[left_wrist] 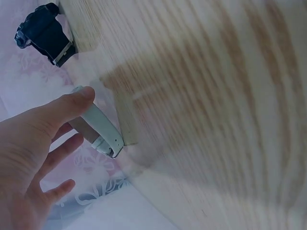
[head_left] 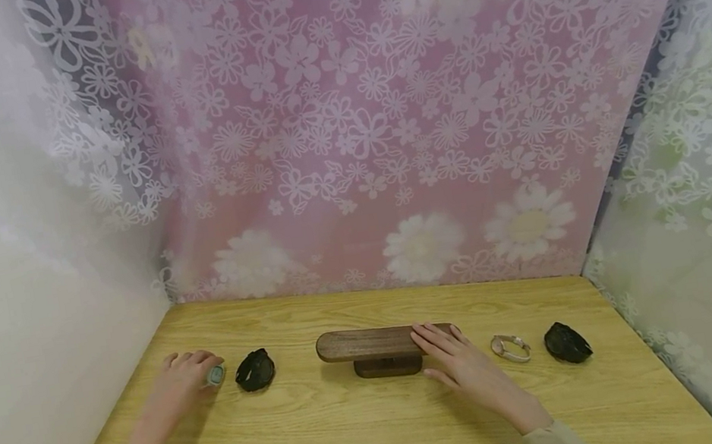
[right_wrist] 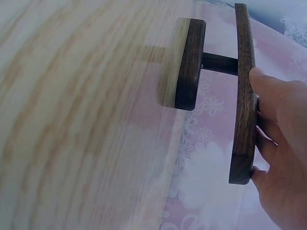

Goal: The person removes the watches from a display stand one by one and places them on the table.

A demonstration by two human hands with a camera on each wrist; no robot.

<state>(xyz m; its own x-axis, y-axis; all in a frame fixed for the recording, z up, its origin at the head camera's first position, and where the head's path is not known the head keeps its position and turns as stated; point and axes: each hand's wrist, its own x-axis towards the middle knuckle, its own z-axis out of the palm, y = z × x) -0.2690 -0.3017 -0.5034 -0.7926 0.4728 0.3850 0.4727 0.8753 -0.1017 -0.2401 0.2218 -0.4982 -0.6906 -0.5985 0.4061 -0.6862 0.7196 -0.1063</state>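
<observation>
My left hand (head_left: 183, 382) is at the left of the table, thumb and fingers pinching a wristwatch (head_left: 215, 375) with a pale mint strap. Its curved strap and buckle show in the left wrist view, while its face is hidden there. Near the middle stands a dark brown wooden display stand (head_left: 363, 343), a long bar on a short post and block base. Over the right end of that bar my right hand (head_left: 471, 373) rests with its fingers extended. Seen from the right wrist, fingertips (right_wrist: 259, 79) are at the bar's upper side.
Just right of my left hand lies a black watch (head_left: 255, 370). A light-strapped watch (head_left: 511, 348) and another black watch (head_left: 567, 342) lie right of the stand. A flowered pink curtain (head_left: 350, 138) hangs behind the wooden table (head_left: 292, 439), with a pale wall at left.
</observation>
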